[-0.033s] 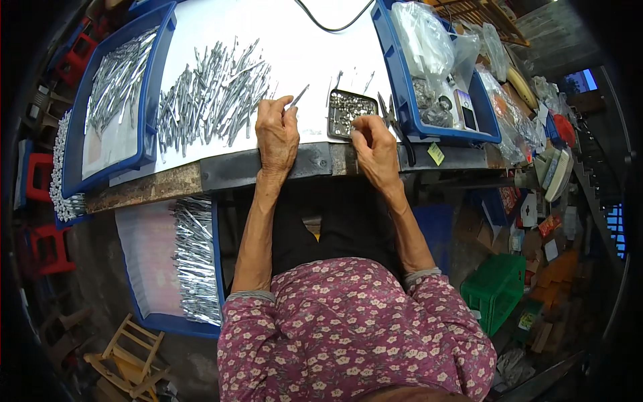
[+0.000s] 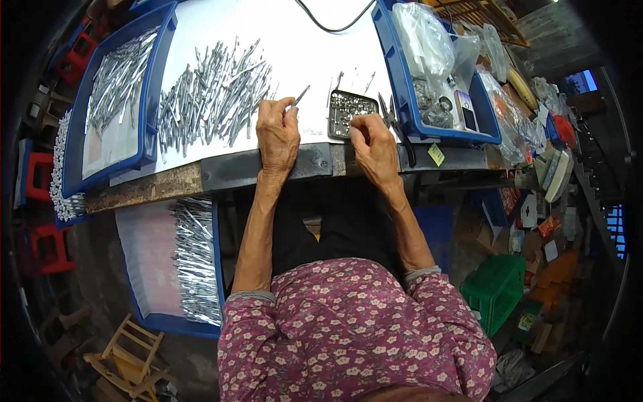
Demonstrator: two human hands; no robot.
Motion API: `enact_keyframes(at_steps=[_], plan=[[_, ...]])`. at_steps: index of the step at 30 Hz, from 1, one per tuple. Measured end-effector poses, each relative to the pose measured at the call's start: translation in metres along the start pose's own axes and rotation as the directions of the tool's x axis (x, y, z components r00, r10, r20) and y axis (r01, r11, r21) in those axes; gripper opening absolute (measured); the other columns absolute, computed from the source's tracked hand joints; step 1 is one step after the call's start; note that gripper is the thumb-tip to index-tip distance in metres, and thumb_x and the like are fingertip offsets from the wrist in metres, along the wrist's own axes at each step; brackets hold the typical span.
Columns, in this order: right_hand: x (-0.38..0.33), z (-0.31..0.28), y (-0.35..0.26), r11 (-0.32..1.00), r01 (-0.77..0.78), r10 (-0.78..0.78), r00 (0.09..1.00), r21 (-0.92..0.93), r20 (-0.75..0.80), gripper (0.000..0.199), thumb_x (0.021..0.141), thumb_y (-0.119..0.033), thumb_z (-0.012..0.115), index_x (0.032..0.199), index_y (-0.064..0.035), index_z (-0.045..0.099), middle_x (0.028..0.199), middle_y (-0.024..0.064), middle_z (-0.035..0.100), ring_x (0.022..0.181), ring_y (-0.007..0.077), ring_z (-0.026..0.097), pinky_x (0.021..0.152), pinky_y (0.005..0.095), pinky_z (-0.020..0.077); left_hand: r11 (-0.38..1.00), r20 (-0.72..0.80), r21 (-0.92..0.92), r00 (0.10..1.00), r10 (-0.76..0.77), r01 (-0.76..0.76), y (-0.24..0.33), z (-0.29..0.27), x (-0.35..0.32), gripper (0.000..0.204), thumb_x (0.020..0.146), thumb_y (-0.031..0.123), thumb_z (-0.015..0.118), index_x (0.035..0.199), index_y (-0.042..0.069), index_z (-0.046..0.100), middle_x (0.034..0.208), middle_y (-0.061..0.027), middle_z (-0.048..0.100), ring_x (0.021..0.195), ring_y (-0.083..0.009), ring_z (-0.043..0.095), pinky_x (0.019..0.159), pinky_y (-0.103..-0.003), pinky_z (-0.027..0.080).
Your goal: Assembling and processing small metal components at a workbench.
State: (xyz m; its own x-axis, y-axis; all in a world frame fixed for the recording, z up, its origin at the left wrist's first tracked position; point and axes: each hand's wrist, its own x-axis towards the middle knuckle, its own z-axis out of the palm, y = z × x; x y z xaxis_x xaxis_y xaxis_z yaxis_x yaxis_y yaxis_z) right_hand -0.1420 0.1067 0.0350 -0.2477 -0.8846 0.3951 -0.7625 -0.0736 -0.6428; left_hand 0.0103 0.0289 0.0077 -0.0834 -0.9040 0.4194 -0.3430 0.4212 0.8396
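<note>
at the white worktop [image 2: 305, 50], the right hand [image 2: 377, 149] has edged slightly left.

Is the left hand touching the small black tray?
Apart: the head view shows bare white table surface between the left hand and the black tray, which sits to its right.

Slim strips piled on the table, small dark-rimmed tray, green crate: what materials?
Slim strips: likely metal, bright silvery finish, given the sharp glints.
Small tray: plastic or coated metal; the dark rim alone doesn't settle it.
Green crate: probably plastic, judging by its even colour and moulded-looking shape.
</note>
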Motion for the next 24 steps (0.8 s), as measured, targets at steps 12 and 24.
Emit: enact_keyframes(at_steps=[12, 24], plan=[[0.016, 0.023, 0.024, 0.974, 0.14, -0.124, 0.987, -0.177, 0.099, 0.005, 0.075, -0.004, 0.055, 0.077, 0.0004, 0.052, 0.074, 0.0153, 0.053, 0.067, 0.0315, 0.055, 0.059, 0.0384, 0.0427, 0.999, -0.013, -0.015, 0.999, 0.03, -0.03, -0.001, 0.002, 0.0, 0.011, 0.077, -0.001, 0.054, 0.086, -0.005, 0.058, 0.08, -0.0119, 0.047, 0.063, -0.0192, 0.052, 0.052, -0.03, 0.043], [0.02, 0.026, 0.033, 0.954, 0.207, -0.175, 0.972, -0.218, 0.157, 0.008, 0.077, -0.006, 0.051, 0.077, 0.0006, 0.046, 0.071, 0.0179, 0.05, 0.06, 0.0344, 0.052, 0.056, 0.0413, 0.0411, 0.998, -0.016, -0.029, 0.999, 0.05, -0.051, -0.004, 0.004, 0.0, 0.009, 0.076, -0.001, 0.053, 0.084, -0.004, 0.055, 0.081, -0.0133, 0.048, 0.067, -0.0233, 0.053, 0.059, -0.033, 0.044]])
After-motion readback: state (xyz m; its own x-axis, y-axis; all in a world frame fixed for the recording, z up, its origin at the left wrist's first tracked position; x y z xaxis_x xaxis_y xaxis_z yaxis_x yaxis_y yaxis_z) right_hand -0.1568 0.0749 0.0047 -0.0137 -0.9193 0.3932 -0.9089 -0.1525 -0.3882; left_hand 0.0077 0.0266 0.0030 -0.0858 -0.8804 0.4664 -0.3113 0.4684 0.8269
